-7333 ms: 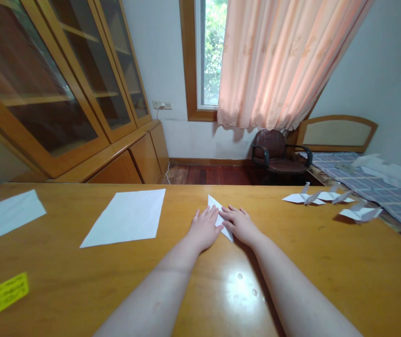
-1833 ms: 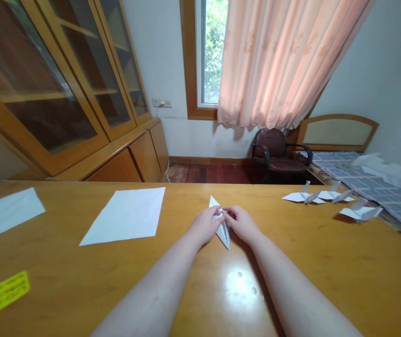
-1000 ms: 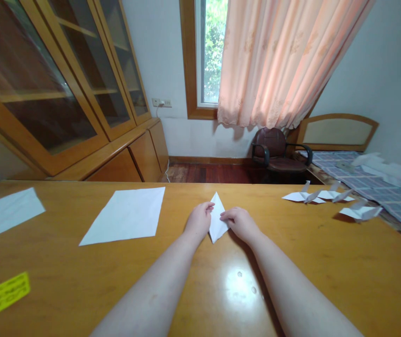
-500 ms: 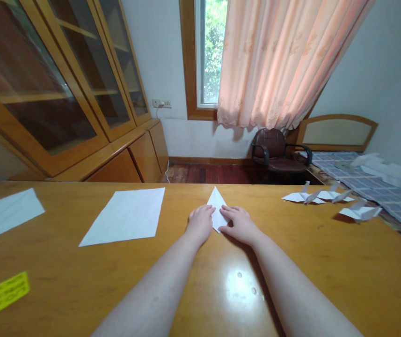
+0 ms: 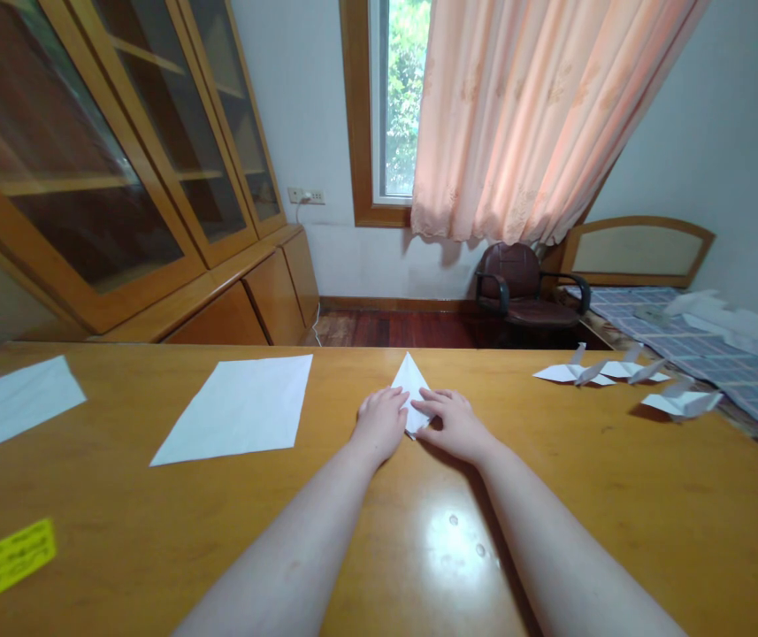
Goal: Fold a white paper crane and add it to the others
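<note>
A small piece of white paper (image 5: 411,380), folded into a kite shape with its point towards the far edge, lies on the wooden table between my hands. My left hand (image 5: 382,423) holds down its left side, the fingers bent and close together. On the right side, my right hand (image 5: 453,423) grips the paper, fingertips on its face and thumb near the bottom corner. Parts of both side edges are hidden under my fingers. To the left rests a flat white sheet (image 5: 239,407).
Another white sheet (image 5: 13,402) lies at the table's far left, above a yellow label (image 5: 3,566). Several folded paper birds (image 5: 680,402) stand at the right. Beyond the table (image 5: 617,513) are a brown armchair (image 5: 517,283), a bed (image 5: 703,345) and a glass-fronted cabinet (image 5: 212,239).
The fingers of my right hand have shifted slightly left over the folded paper. My left hand and the paper stay almost where they were.
</note>
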`<state>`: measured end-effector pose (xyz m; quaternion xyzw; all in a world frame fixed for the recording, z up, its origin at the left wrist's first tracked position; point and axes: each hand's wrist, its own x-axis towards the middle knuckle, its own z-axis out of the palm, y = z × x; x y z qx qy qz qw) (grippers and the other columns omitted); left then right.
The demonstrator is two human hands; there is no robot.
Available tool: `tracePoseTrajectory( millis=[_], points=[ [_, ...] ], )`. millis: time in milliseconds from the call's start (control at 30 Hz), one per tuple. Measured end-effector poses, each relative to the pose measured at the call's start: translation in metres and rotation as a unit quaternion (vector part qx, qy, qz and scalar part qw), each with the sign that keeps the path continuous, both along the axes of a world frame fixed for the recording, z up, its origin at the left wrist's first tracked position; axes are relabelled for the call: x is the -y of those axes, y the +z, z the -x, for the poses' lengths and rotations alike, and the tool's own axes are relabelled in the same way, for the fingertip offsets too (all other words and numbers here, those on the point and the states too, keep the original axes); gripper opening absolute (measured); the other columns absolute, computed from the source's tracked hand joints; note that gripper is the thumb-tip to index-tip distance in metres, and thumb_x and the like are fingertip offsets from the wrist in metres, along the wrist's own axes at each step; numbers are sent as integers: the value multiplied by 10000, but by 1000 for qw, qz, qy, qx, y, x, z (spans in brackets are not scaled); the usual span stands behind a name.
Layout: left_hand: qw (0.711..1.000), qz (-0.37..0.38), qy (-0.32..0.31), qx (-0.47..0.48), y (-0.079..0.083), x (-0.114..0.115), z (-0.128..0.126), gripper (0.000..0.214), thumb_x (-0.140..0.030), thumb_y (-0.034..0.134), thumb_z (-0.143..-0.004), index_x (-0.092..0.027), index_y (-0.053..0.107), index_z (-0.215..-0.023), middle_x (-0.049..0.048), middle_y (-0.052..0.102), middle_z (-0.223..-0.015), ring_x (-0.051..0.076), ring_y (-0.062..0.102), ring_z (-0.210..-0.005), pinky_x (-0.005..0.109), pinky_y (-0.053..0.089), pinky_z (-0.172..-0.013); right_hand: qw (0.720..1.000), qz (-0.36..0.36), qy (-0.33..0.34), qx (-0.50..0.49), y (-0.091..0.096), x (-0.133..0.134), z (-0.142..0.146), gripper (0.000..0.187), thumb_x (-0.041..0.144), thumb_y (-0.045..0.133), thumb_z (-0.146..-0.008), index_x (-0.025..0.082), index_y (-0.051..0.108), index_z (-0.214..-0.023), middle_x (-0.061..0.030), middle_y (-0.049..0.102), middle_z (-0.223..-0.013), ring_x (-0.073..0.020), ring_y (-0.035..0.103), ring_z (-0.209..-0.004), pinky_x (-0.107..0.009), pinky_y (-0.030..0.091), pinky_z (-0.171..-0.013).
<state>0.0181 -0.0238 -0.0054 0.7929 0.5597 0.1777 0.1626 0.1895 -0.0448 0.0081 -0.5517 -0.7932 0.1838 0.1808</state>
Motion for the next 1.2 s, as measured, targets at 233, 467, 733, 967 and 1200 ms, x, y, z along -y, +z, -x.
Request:
tracePoseTrajectory(
  millis=[233,467,733,967,1200],
  points=[
    [1000,4,9,22,1,1,-1,355,-339,388,-875,-260,578,-1164,40,523,-1296,224,409,-1215,410,254,-1042,998,-15,-47,-31,-5,-5,2,398,242,562,-736,249,620,-1129,-60,563,-1241,-222,482,-1121,-396,284,-1001],
    [999,17,-16,40,7,5,-2,454,-451,370,-861,-260,508,-1250,47,510,-1306,237,410,-1209,389,278,-1024,994,-38,-87,-45,-14,-11,-3,476,136,512,-680,167,610,-1144,-73,592,-1198,-216,502,-1107,-327,340,-977],
    [996,21,-77,35,8,8,-2,580,-241,506,-724,-272,450,-1301,43,476,-1336,265,401,-1207,410,267,-1036,989,-38,-139,-24,-20,-16,-9,488,70,482,-619,171,651,-1067,-67,631,-1125,-226,522,-1055,-321,352,-936],
    [999,17,0,47,6,2,-3,490,-166,520,-713,-214,551,-1200,45,627,-1137,211,523,-1066,303,360,-950,988,-38,-145,-23,-15,-14,-6,363,105,484,-669,178,688,-960,-55,668,-1015,-195,547,-976,-268,357,-870],
    [997,41,54,32,13,1,-2,296,-238,487,-799,-256,628,-1059,33,671,-1010,194,572,-943,277,396,-824,988,-19,-153,-22,-8,-12,-4,258,274,447,-803,184,689,-801,-56,673,-791,-170,576,-759,-241,361,-659]
  ],
)
